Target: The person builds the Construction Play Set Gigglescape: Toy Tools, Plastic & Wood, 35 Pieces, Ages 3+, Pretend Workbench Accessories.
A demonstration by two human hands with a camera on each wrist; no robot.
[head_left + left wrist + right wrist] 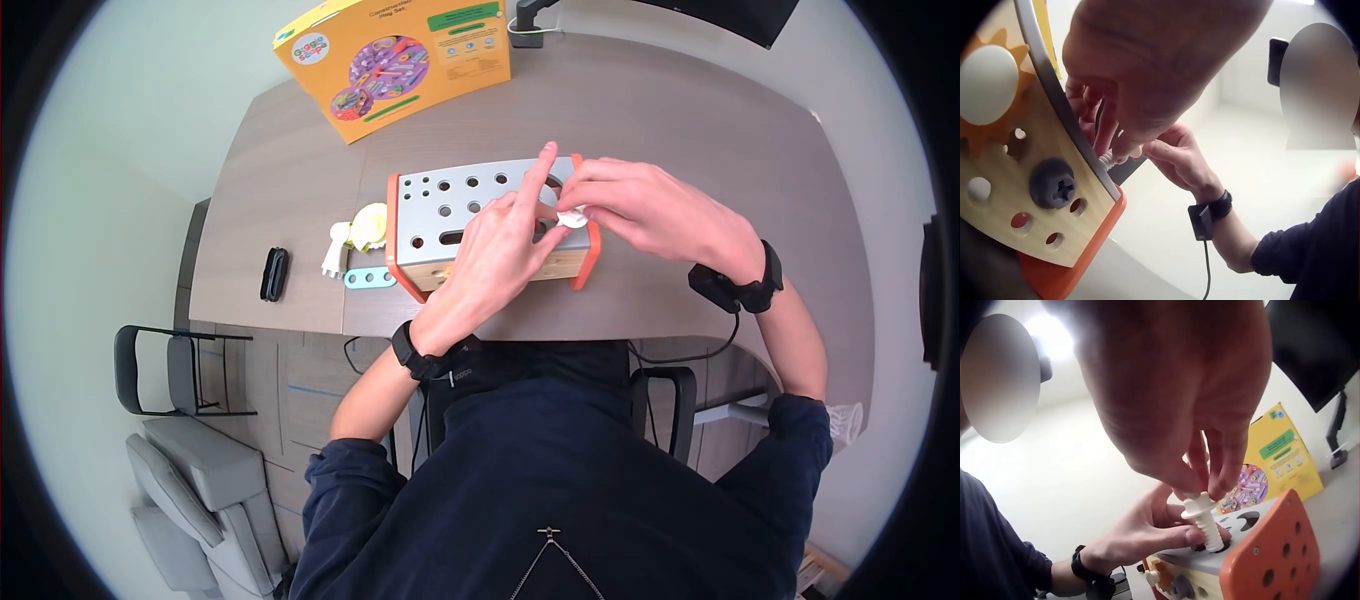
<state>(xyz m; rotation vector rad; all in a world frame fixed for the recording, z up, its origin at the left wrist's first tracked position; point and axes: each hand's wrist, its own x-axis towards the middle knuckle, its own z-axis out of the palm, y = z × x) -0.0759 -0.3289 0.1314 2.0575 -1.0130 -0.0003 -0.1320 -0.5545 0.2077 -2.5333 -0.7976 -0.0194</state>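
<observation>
A white plastic toy screw [1209, 532] stands slightly tilted, its threaded end at a hole in the grey top [425, 225] of a toy toolbox with orange end panels [1244, 575]. My right hand [650, 205] pinches the screw's head from above with thumb and fingertips. Lower down, my left hand [495, 245] pinches the threaded shaft between thumb and a finger, its index finger stretched out over the top. On the toolbox's wooden side, the left wrist view has a dark grey screw [1054, 184] and an orange gear [999, 39] with a white centre.
Left of the toolbox lie a pale yellow gear [370, 226], a white piece [335, 250] and a teal strip with holes [370, 278]. A black case [274, 274] lies farther left. Behind stands a yellow box [450, 75], with a monitor [740, 12] at the back right.
</observation>
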